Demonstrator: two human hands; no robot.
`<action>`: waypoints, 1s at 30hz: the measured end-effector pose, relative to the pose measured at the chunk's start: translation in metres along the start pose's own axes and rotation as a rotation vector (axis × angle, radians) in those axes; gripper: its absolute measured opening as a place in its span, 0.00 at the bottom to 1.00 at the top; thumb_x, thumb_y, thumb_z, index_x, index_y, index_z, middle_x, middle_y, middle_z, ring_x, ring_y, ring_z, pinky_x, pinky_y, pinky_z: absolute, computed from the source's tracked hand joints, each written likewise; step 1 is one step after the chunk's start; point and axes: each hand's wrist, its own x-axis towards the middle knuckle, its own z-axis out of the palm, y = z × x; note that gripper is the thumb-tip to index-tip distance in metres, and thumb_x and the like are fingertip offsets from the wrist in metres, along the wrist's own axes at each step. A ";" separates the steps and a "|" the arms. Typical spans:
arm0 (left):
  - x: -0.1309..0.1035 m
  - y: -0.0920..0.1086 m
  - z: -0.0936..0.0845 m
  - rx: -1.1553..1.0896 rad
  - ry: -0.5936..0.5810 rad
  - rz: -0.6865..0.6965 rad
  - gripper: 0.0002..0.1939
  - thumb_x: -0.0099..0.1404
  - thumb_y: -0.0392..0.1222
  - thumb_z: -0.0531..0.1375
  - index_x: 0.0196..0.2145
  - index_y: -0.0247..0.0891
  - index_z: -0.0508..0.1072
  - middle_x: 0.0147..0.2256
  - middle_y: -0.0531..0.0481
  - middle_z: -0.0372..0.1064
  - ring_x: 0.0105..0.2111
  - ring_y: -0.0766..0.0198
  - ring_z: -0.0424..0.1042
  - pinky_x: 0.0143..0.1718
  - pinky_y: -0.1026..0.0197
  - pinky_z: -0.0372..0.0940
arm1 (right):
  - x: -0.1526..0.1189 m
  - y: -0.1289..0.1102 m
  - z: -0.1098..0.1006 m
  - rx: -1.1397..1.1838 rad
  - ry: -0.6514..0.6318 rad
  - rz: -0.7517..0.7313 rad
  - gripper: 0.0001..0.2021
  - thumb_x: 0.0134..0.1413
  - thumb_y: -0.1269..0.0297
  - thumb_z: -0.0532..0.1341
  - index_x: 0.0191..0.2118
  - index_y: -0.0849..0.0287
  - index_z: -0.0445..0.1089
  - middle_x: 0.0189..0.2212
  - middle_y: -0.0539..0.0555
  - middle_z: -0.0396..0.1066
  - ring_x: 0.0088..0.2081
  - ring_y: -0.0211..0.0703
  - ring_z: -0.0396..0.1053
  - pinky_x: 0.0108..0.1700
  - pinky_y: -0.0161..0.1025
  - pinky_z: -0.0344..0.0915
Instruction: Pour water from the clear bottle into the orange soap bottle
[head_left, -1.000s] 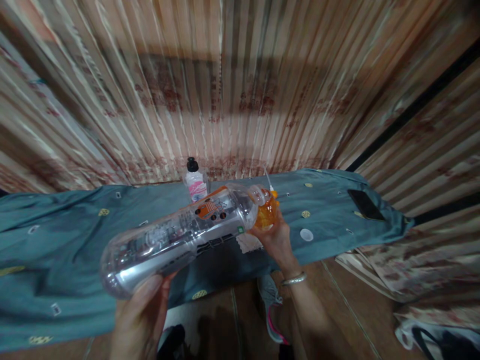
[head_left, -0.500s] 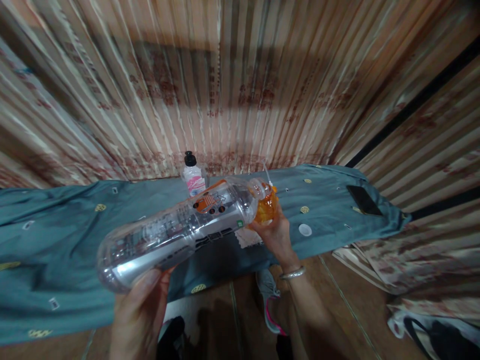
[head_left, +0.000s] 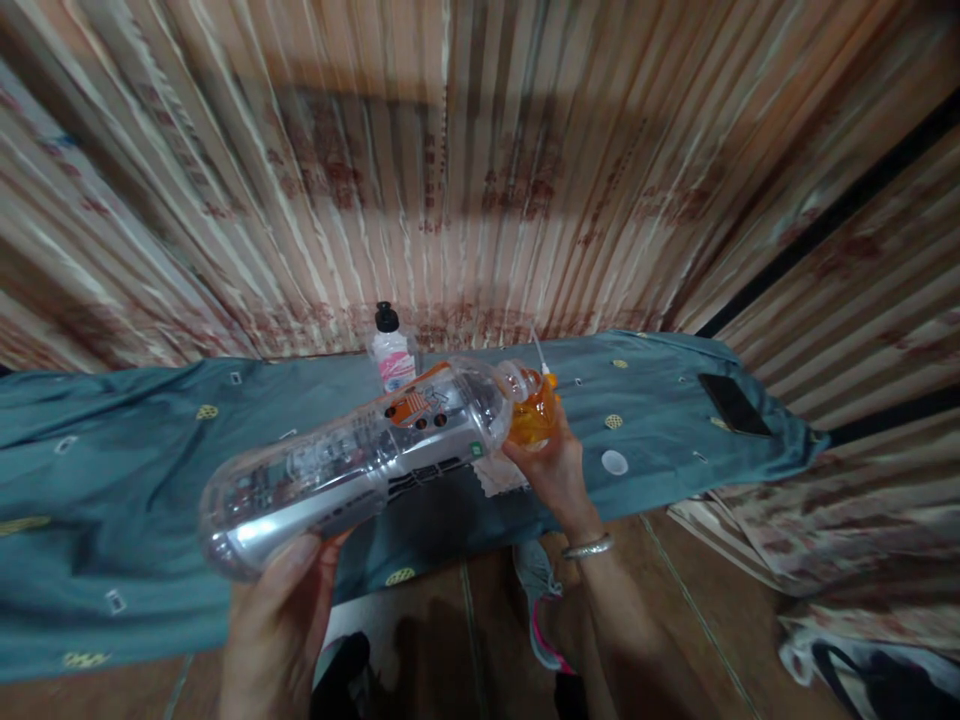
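Note:
My left hand (head_left: 289, 580) is closed round the lower part of a large clear plastic bottle (head_left: 352, 460), which tilts with its neck up to the right. The bottle carries a silver and orange label and looks clear inside. My right hand (head_left: 551, 465), with a bracelet at the wrist, is closed on a small orange bottle (head_left: 532, 412). The large bottle's mouth overlaps the small one; whether they touch, I cannot tell. A thin pale tube (head_left: 539, 350) rises behind the orange bottle. Below my right hand lies a pale cloth with a jagged edge (head_left: 501, 475).
A green patterned cloth (head_left: 652, 400) covers the long surface. On it are a white bottle with a black cap (head_left: 392, 355), a round white disc (head_left: 614, 462) and a dark phone (head_left: 733, 404). Curtains (head_left: 480, 200) hang behind. A grey shoe (head_left: 538, 590) rests on the floor.
The view has shifted slightly, so the things on the cloth appear a little further right. Both hands keep their hold, and the bottles stay nearly as they were.

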 end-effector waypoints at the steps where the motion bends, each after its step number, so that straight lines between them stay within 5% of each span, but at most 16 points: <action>1: 0.001 -0.001 -0.004 0.002 -0.021 -0.002 0.33 0.41 0.50 0.85 0.46 0.50 0.85 0.48 0.49 0.87 0.52 0.43 0.85 0.43 0.53 0.84 | -0.001 0.001 0.000 -0.003 -0.001 0.005 0.43 0.47 0.50 0.79 0.68 0.58 0.71 0.51 0.63 0.88 0.50 0.62 0.88 0.51 0.53 0.85; 11: -0.006 0.008 0.015 -0.025 0.079 0.002 0.44 0.33 0.40 0.83 0.52 0.53 0.83 0.49 0.50 0.87 0.52 0.42 0.85 0.35 0.59 0.82 | -0.002 0.002 0.001 -0.040 -0.007 0.030 0.43 0.47 0.50 0.78 0.68 0.59 0.71 0.50 0.63 0.88 0.49 0.62 0.88 0.51 0.53 0.85; 17: 0.000 0.002 -0.002 -0.011 -0.022 0.026 0.42 0.39 0.44 0.83 0.56 0.51 0.83 0.49 0.47 0.87 0.50 0.40 0.86 0.37 0.54 0.83 | -0.001 -0.002 -0.001 -0.063 -0.007 0.043 0.42 0.46 0.52 0.79 0.67 0.58 0.73 0.50 0.63 0.88 0.49 0.64 0.88 0.50 0.53 0.85; 26: -0.003 0.004 0.010 -0.025 0.022 0.040 0.41 0.35 0.43 0.84 0.51 0.51 0.84 0.48 0.51 0.87 0.51 0.45 0.85 0.38 0.59 0.83 | 0.001 0.004 0.000 0.001 0.006 0.028 0.44 0.45 0.55 0.80 0.69 0.59 0.71 0.54 0.63 0.87 0.52 0.63 0.87 0.55 0.54 0.84; 30: -0.002 0.002 0.007 -0.006 -0.004 0.011 0.33 0.38 0.46 0.84 0.44 0.48 0.85 0.47 0.49 0.87 0.51 0.44 0.84 0.41 0.56 0.83 | 0.002 0.008 0.000 0.003 0.022 0.003 0.45 0.45 0.54 0.81 0.69 0.57 0.71 0.55 0.62 0.86 0.53 0.62 0.87 0.56 0.55 0.84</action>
